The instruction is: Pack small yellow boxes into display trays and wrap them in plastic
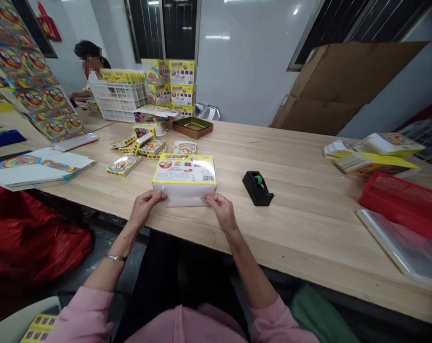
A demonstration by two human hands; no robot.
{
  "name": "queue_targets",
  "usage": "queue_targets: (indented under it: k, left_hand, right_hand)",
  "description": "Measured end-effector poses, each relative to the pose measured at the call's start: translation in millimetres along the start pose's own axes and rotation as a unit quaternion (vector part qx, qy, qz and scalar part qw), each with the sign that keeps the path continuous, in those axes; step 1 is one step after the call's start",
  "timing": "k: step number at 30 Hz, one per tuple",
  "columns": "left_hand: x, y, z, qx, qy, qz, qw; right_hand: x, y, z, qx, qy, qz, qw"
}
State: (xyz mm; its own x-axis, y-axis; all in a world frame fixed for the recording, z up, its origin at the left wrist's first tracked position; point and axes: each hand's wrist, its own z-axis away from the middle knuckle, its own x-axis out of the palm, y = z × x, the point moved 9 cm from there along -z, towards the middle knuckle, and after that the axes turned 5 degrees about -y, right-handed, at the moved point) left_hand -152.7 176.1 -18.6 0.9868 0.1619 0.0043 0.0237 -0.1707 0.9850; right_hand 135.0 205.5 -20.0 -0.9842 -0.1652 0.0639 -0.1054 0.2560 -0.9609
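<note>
A yellow and white printed box lies near the table's front edge, its plain white side facing me. Clear film shows at both lower corners of that side. My left hand pinches the film at the left corner. At the right corner my right hand pinches the film between thumb and fingers. A black tape dispenser with a green core stands to the right of the box. Small printed boxes lie in a loose pile behind and left of it.
Flat printed sheets lie at the left. Behind are a white crate, stacked yellow boxes, a gold tray and a person. At right lie a red container, clear bags and flattened cartons.
</note>
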Motion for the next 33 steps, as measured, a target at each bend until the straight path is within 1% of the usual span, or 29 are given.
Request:
queue_targets:
  k: [3, 6, 10, 13, 15, 17, 20, 22, 24, 26, 29, 31, 33]
  left_hand:
    - [-3.0, 2.3, -0.6, -0.018, 0.010, -0.038, 0.999]
    - [-2.7, 2.5, -1.4, -0.034, -0.010, -0.037, 0.999]
    - [-2.7, -5.6, -4.3, -0.019, -0.032, -0.001, 0.999]
    - [-3.9, -14.0, -7.4, -0.009, -0.028, -0.003, 1.000]
    - [-4.7, -14.6, -7.9, -0.005, -0.021, -0.009, 1.000]
    - [-5.5, -8.2, -5.9, 0.003, -0.015, -0.022, 1.000]
    - [-8.4, 10.2, 1.2, 0.021, -0.005, -0.050, 0.998]
    - [-8.9, 23.8, 6.1, 0.045, -0.010, -0.076, 0.996]
    - [-7.6, 33.2, 9.0, 0.072, -0.023, -0.098, 0.992]
    - [-6.3, 34.9, 9.2, 0.090, -0.031, -0.101, 0.990]
    - [-5.9, 26.7, 7.2, 0.079, -0.032, -0.076, 0.994]
    - [-6.8, 25.1, 7.4, 0.077, -0.026, -0.077, 0.994]
    - [-8.7, 30.2, 8.9, 0.098, -0.016, -0.099, 0.990]
  right_hand:
    - [0.2, 1.3, 1.2, 0.012, -0.005, 0.007, 1.000]
    - [0.1, 1.4, 2.9, 0.020, -0.010, -0.002, 1.000]
    - [-1.1, 2.6, 2.6, 0.022, -0.008, 0.003, 1.000]
    - [-3.3, 4.6, 0.3, 0.026, 0.006, 0.039, 0.999]
    - [-5.3, 6.4, -0.5, 0.033, 0.018, 0.062, 0.997]
    - [-5.5, 8.1, 0.1, 0.039, 0.018, 0.058, 0.997]
    - [0.2, 7.8, 2.9, 0.030, -0.015, 0.003, 0.999]
    - [4.2, 6.1, 5.1, 0.018, -0.035, -0.028, 0.999]
    - [5.3, 5.1, 6.1, 0.011, -0.036, -0.037, 0.999]
    - [3.8, 5.6, 5.6, 0.014, -0.019, -0.024, 0.999]
    - [0.0, 5.2, 3.7, 0.020, 0.010, 0.024, 0.999]
    - [-0.7, 3.1, 2.3, 0.022, 0.015, 0.051, 0.998]
    - [0.7, 0.2, 1.1, 0.020, 0.007, 0.066, 0.998]
